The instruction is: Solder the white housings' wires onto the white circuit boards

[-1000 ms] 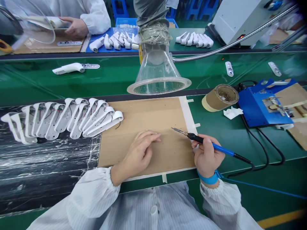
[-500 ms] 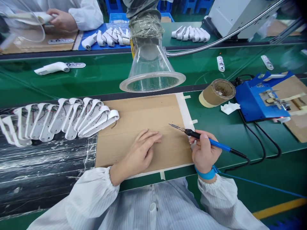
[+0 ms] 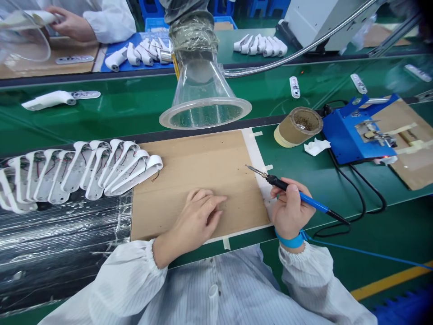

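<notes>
My left hand (image 3: 198,221) rests on a brown cardboard sheet (image 3: 189,158), palm down, with loosely outstretched fingers and nothing visible in them. My right hand (image 3: 291,210), a blue strap round its wrist, grips a blue and black soldering iron (image 3: 309,201). The iron's bare tip points left over the right part of the sheet, touching no part I can see. To the left stands a row of white curved plastic housings (image 3: 117,169), open sides showing, with thin wires and small boards inside several of them.
A clear fume hood (image 3: 206,101) hangs over the sheet's far edge. Right of it are a cardboard tub (image 3: 284,128), a crumpled white tissue (image 3: 317,146) and a blue soldering stand (image 3: 358,131). Beyond, a green belt (image 3: 135,110) carries white parts; a co-worker's hand (image 3: 72,25) holds a white part.
The soldering iron and my right hand have shifted slightly right over the sheet. White parts on the green belt have moved left. The whole view has turned a little.
</notes>
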Motion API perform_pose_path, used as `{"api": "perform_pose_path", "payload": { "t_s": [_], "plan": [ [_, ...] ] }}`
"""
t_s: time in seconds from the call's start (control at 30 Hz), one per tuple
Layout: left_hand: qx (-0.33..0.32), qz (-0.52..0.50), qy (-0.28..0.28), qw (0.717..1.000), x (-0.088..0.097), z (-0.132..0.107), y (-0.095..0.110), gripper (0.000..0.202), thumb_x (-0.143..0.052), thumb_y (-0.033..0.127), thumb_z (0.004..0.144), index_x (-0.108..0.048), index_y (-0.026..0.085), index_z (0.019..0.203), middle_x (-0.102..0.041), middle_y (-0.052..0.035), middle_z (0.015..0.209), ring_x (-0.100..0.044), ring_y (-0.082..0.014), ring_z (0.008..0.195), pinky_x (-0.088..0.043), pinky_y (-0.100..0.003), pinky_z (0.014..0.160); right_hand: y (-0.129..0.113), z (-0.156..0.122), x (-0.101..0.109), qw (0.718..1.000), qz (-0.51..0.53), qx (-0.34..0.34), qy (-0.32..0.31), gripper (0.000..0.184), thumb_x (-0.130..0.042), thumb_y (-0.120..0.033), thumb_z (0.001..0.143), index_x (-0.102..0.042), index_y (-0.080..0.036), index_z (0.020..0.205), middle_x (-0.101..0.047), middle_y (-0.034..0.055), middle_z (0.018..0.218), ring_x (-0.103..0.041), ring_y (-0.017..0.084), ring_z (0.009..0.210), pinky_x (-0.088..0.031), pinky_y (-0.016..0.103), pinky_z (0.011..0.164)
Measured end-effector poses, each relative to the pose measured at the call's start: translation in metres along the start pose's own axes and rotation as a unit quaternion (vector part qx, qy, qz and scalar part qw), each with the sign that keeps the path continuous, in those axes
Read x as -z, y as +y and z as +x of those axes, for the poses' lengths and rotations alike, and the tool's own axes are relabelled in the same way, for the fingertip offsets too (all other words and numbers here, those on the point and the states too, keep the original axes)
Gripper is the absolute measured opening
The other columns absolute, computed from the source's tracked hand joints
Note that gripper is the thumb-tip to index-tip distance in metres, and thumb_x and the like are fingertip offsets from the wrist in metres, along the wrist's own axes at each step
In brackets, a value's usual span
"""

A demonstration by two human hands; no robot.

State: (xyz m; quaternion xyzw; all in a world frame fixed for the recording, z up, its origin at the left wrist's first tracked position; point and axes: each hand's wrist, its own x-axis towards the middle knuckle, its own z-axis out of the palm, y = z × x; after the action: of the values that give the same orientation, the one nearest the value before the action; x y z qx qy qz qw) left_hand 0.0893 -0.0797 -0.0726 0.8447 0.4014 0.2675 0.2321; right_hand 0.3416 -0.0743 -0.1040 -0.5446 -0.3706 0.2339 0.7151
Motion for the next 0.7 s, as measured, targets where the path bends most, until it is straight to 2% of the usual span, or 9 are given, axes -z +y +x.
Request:
{"api": "perform_pose_path", "payload": {
  "t_s": [0.07,0.17,0.23,0.33,0.4,0.53,0.7],
  "plan": [
    [-0.001,-0.018,-0.009,1.000,-0.001,-0.001,0.004,0.042,-0.050,0.007,0.104,-0.055,0.023,0.142,-0.075,-0.0010,0.097,-0.067,-0.0240,0.109,-0.046,-0.051,0.111,0.000,0.001,0.002,1.000,0.001,0.005,0.005,0.022,-0.071,-0.039,0.100,-0.080,-0.019,0.098,-0.072,-0.0004,0.067,-0.066,0.015,0.056,-0.052,0.032,0.059],
    [-0.008,-0.031,-0.013,0.999,-0.004,-0.004,0.008,0.048,-0.048,0.003,0.101,-0.051,0.023,0.144,-0.075,-0.0011,0.103,-0.067,-0.0235,0.114,-0.041,-0.054,0.118,0.001,0.002,0.004,1.000,0.004,0.012,0.013,0.022,-0.071,-0.039,0.100,-0.080,-0.019,0.099,-0.072,-0.0005,0.066,-0.065,0.016,0.056,-0.051,0.031,0.057],
    [-0.010,-0.011,-0.003,1.000,-0.007,-0.005,0.006,0.042,-0.050,0.005,0.102,-0.053,0.023,0.140,-0.074,-0.0040,0.111,-0.066,-0.0240,0.114,-0.045,-0.051,0.113,0.001,0.003,0.005,1.000,0.003,0.014,0.018,0.023,-0.071,-0.040,0.100,-0.079,-0.019,0.099,-0.072,-0.0007,0.066,-0.065,0.016,0.055,-0.051,0.032,0.057],
    [-0.008,0.039,0.007,0.999,-0.013,-0.004,0.001,0.028,-0.054,0.012,0.106,-0.060,0.021,0.133,-0.072,-0.0082,0.117,-0.066,-0.0251,0.110,-0.051,-0.045,0.097,0.002,0.003,0.006,1.000,-0.001,0.014,0.022,0.023,-0.070,-0.041,0.099,-0.079,-0.019,0.099,-0.072,-0.0008,0.067,-0.064,0.016,0.055,-0.051,0.032,0.057],
    [-0.005,0.066,-0.008,0.998,-0.016,-0.002,-0.003,0.021,-0.057,0.016,0.107,-0.064,0.020,0.127,-0.071,-0.0089,0.116,-0.065,-0.0260,0.107,-0.051,-0.043,0.091,0.002,0.003,0.007,1.000,-0.001,0.013,0.023,0.023,-0.070,-0.041,0.099,-0.078,-0.019,0.099,-0.071,-0.0009,0.067,-0.064,0.016,0.055,-0.051,0.032,0.058],
    [-0.001,0.080,-0.050,0.996,-0.016,0.007,-0.007,0.008,-0.063,0.021,0.107,-0.069,0.021,0.112,-0.070,-0.0067,0.111,-0.063,-0.0261,0.105,-0.049,-0.043,0.089,0.001,0.004,0.009,0.999,0.000,0.014,0.032,0.025,-0.071,-0.042,0.099,-0.078,-0.018,0.099,-0.071,-0.0011,0.066,-0.064,0.016,0.055,-0.052,0.032,0.057],
    [-0.007,0.079,-0.076,0.994,-0.011,0.018,-0.010,0.014,-0.057,0.019,0.108,-0.065,0.022,0.096,-0.069,-0.0040,0.100,-0.062,-0.0235,0.095,-0.048,-0.039,0.083,0.003,0.005,0.014,0.999,0.009,-0.007,0.043,0.026,-0.072,-0.043,0.099,-0.077,-0.018,0.100,-0.072,-0.0002,0.068,-0.064,0.015,0.057,-0.053,0.031,0.059]
  ]
}}
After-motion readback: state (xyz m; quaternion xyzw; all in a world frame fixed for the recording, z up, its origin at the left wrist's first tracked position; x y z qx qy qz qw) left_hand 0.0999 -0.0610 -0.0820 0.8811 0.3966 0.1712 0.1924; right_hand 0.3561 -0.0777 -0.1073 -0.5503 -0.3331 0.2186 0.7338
